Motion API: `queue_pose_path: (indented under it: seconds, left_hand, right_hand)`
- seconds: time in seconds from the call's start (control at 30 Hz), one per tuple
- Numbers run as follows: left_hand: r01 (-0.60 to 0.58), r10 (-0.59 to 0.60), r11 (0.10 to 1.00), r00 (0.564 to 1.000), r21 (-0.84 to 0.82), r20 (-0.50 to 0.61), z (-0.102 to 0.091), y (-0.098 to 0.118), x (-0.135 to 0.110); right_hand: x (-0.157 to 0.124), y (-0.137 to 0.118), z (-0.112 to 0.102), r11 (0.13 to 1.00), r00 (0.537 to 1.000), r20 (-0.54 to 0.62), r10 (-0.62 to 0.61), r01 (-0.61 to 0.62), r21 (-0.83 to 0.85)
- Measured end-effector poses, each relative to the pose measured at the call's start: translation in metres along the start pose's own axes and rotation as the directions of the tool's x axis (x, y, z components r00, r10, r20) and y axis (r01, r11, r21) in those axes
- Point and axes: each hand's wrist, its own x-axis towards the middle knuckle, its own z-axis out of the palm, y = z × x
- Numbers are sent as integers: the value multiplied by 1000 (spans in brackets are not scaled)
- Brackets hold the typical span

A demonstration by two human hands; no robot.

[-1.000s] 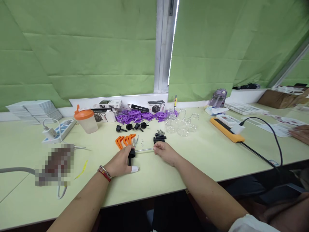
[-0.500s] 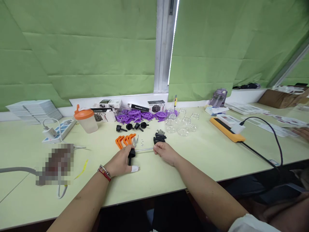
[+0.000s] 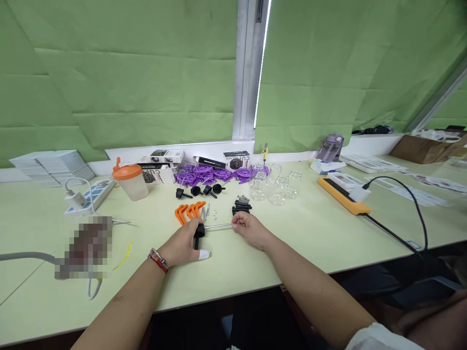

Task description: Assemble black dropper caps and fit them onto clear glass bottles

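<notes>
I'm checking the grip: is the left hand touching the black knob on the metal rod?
Touching. The head view shows the left hand closed around the black knob, no gap; the right hand pinches the metal rod at its other end.

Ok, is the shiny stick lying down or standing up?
Lying down: the rod runs sideways from the black knob in the left hand to the right hand.

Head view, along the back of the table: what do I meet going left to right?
Stack of white sheets, orange-lidded cup, purple plastic parts, clear glass jars, purple bottle, cardboard box.
</notes>
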Motion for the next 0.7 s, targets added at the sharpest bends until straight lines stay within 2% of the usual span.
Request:
queue_pose_path:
  seconds: [0.33, 0.7]
  left_hand:
    - [9, -9, 1000, 1000, -3, 11, -2, 3, 0]
    - [11, -11, 1000, 1000, -2, 19, -1, 2, 0]
  right_hand:
    - [1, -1, 0, 993, 999, -17, 36, -38, -110]
    - [1, 0, 0, 990, 998, -12, 67, -68, -126]
